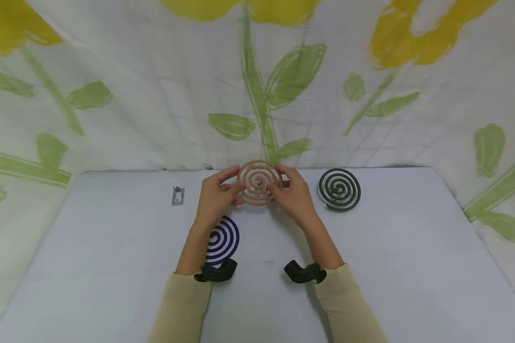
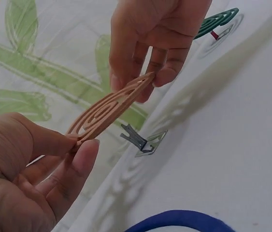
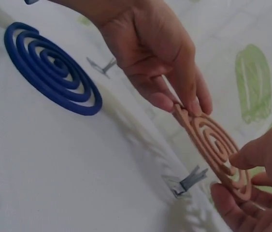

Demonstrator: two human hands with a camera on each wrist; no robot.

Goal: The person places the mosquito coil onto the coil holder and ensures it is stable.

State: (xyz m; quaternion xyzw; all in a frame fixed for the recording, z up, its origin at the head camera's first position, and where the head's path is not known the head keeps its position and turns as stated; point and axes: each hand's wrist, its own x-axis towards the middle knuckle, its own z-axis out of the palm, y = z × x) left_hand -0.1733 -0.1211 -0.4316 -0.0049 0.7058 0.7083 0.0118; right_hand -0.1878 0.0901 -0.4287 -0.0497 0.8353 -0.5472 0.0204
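A light-brown mosquito coil point(image 1: 259, 202) is held up in the air near the table's back edge. My left hand point(image 1: 214, 197) pinches its left rim, and my right hand point(image 1: 295, 197) pinches the right rim. In the left wrist view the coil point(image 2: 97, 113) tilts between both hands. Beneath it, apart from it, a small metal coil stand point(image 2: 138, 140) has its prong bent up from a flat base. The same stand point(image 3: 186, 183) shows in the right wrist view.
A blue mosquito coil point(image 1: 229, 238) lies partly behind my left forearm. Another metal stand point(image 1: 178, 196) is at the back left. To the right, a dark green coil point(image 1: 340, 189) sits raised on a reddish support point(image 2: 215, 35). A flower-painted cloth point(image 1: 154, 95) hangs behind the white table point(image 1: 412, 267).
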